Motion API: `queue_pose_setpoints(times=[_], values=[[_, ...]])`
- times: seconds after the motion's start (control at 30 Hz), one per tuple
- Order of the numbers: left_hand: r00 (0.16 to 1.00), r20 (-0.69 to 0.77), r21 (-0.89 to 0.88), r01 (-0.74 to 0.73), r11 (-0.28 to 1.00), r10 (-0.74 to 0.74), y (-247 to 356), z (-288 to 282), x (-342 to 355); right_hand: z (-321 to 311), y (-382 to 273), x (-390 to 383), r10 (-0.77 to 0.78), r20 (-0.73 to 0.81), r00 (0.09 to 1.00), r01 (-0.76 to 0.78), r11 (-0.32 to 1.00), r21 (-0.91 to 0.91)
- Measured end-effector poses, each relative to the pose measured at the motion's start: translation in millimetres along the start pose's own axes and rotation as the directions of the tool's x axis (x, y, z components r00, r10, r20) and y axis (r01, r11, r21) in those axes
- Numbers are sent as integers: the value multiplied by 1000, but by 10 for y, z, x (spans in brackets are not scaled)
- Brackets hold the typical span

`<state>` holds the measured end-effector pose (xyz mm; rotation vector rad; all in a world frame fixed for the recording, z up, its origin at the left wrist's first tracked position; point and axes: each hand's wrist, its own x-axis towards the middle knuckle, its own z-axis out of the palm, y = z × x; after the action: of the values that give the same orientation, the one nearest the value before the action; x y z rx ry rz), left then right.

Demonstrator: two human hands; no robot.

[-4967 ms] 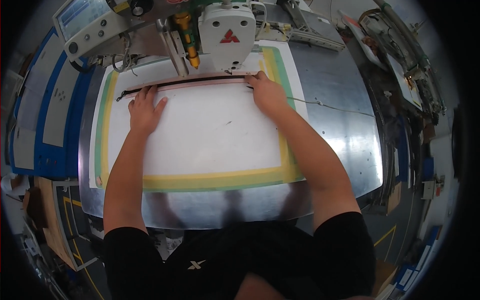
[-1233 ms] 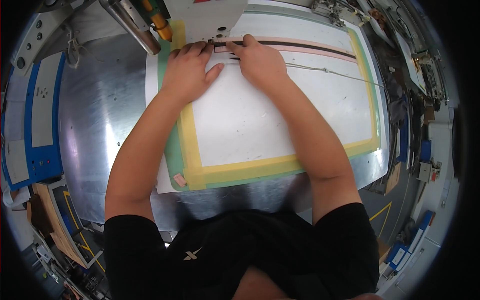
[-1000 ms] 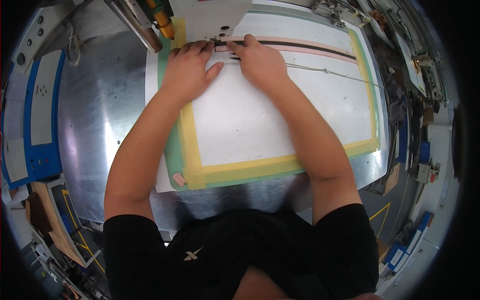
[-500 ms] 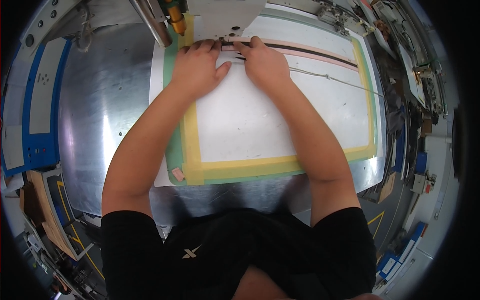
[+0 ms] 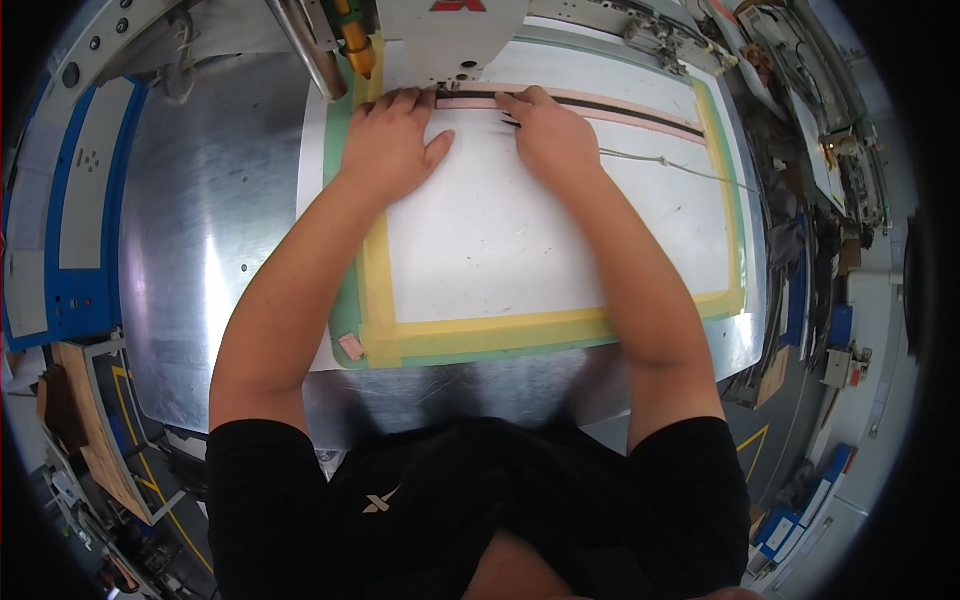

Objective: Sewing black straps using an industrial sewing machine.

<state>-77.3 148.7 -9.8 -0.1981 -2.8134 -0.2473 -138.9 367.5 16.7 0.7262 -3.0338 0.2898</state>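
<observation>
A long pink strip with a black band runs across a white board edged in yellow and green tape, under the sewing machine head. My left hand lies flat, fingers apart, with its fingertips at the strip's left end beside the head's foot. My right hand is bent over the strip just right of there, fingertips pressing on it, and grips a dark pointed tool whose tips poke out beneath the fingers. A pale cord runs rightward from beside that hand.
The board rests on a metal table. A brass cylinder and steel post stand left of the head. A blue-framed control cabinet is at the left; clamp mechanisms are at the back right, and crowded equipment lines the right side.
Since five seconds ago, the board sits further right relative to the machine and my hands have come together at the strip's left end. Lately my right hand has slid slightly rightward along it.
</observation>
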Motion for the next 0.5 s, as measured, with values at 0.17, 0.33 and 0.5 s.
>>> queue_pose_setpoints(times=[0.17,0.33,0.5], values=[[1000,14,-6,8,1000,-8,-16,-14,4,13,-16,30,-8,8,1000,8,1000,-2],[999,45,53,25,998,-28,98,-28,1,46,-68,30,-47,-26,999,48,999,19],[1000,-1,92,-25,995,25,135,45,-20,31,-161,40,-73,-30,997,74,996,47]])
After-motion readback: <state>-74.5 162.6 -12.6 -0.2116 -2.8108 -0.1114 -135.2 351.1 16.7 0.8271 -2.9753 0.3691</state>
